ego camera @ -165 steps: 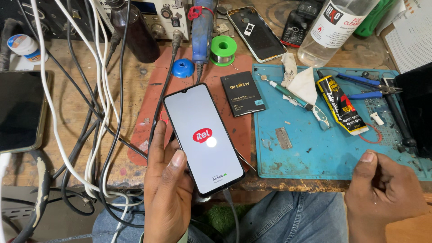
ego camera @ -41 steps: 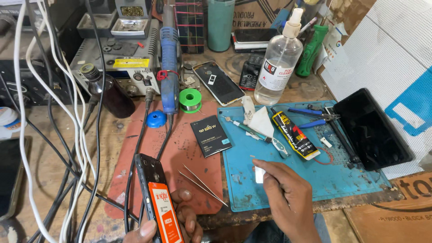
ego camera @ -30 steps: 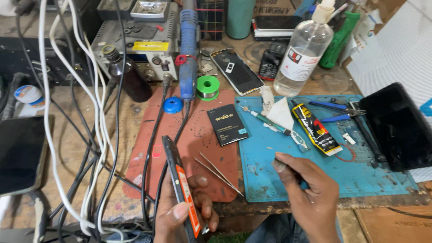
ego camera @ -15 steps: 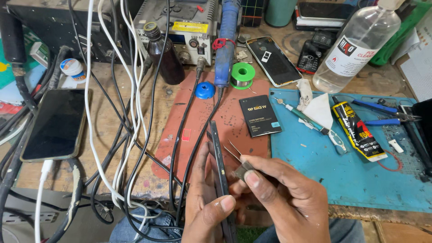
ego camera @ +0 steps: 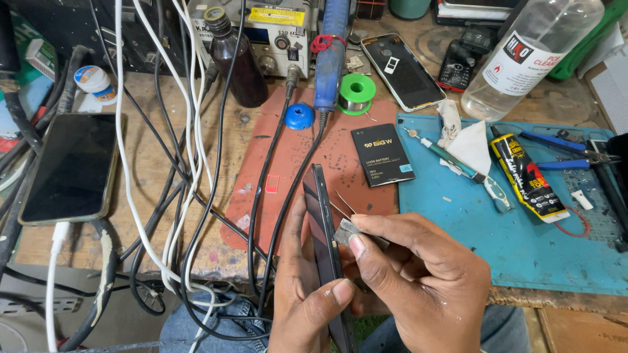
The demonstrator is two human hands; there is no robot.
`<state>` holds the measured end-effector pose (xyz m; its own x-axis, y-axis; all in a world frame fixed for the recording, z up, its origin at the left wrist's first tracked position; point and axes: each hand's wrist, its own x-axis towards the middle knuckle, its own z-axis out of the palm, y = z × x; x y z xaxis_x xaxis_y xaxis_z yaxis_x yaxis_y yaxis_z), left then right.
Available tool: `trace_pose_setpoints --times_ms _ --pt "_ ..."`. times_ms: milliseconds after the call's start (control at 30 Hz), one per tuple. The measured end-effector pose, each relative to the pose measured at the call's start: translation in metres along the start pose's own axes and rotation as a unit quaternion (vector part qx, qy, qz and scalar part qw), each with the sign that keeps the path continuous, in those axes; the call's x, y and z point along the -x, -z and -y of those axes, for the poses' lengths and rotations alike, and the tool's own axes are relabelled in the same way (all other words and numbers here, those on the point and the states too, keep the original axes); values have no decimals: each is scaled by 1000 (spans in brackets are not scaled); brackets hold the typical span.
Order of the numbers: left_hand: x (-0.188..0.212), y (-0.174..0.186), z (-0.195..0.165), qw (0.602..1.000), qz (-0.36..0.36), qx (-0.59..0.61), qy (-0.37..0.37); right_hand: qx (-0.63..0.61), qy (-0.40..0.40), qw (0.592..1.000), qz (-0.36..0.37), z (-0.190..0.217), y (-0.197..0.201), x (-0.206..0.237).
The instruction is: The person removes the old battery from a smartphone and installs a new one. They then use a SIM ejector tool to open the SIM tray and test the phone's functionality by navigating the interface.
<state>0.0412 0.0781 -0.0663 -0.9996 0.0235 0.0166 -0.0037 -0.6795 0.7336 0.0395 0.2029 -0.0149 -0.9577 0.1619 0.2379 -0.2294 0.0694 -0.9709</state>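
Where fingers point(ego camera: 340, 291) close, phone point(ego camera: 320, 222) edge hidden.

A black phone battery point(ego camera: 382, 155) lies flat on the red mat point(ego camera: 288, 163), near the mat's right edge. It has a small blue patch in 1 corner. A yellow and black glue tube point(ego camera: 525, 175) lies on the blue mat point(ego camera: 523, 255). A clear bottle point(ego camera: 533, 52) with a white label stands at the bench's far right. A phone with a dark screen point(ego camera: 70, 167) lies at the bench's left edge. Another dark phone point(ego camera: 402, 70) lies at the back. A yellow label point(ego camera: 276, 16) sits on the grey box at the back.
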Motion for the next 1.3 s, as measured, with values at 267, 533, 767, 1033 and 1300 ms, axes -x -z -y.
trace_pose_setpoints --times_ms 267,533,767,1033,1300 --pt "1 -1 -1 1000 -1 -9 13 53 28 998 -4 -2 1 0" --pt "1 -3 -2 1000 8 -17 -8 54 15 998 -11 -4 2 1" --pt "4 -2 -1 1000 9 -1 21 101 83 991 -38 -5 0 1" --pt "2 -1 -1 1000 -3 -17 -5 21 96 995 10 -6 1 7" --pt "1 -6 -4 999 -21 -16 23 91 186 978 25 -5 4 1"
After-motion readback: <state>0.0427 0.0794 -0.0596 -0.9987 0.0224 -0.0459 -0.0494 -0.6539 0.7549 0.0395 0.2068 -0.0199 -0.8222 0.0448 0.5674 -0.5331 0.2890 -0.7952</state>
